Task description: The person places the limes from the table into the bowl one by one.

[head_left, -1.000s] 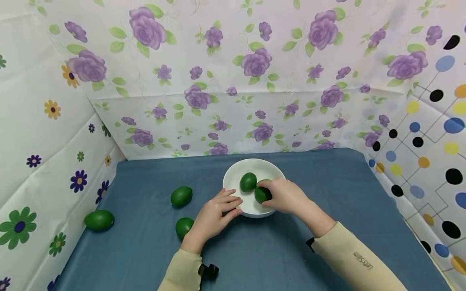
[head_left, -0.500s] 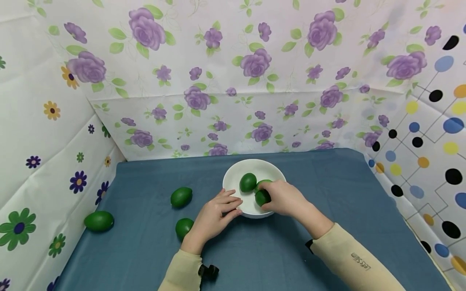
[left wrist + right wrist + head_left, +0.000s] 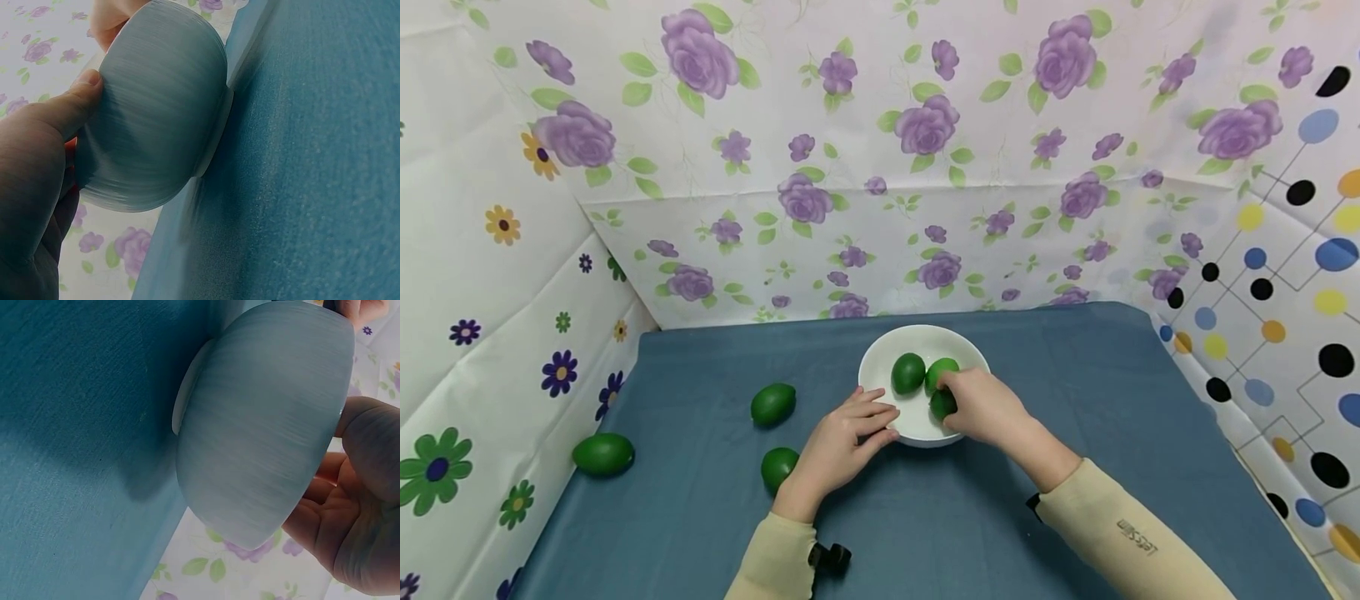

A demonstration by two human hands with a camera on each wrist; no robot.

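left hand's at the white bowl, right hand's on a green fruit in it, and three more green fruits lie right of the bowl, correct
Not quite: the three other green fruits lie left of the white bowl, as the head view shows. The rest stands.

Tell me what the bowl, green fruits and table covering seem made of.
Bowl: probably glazed ceramic, though plastic is possible; smooth, pale, with a soft sheen.
Green fruits: possibly moulded plastic, though real isn't ruled out; even colour, faint highlights.
Table covering: apparently matte fabric; fine woven-looking grain.
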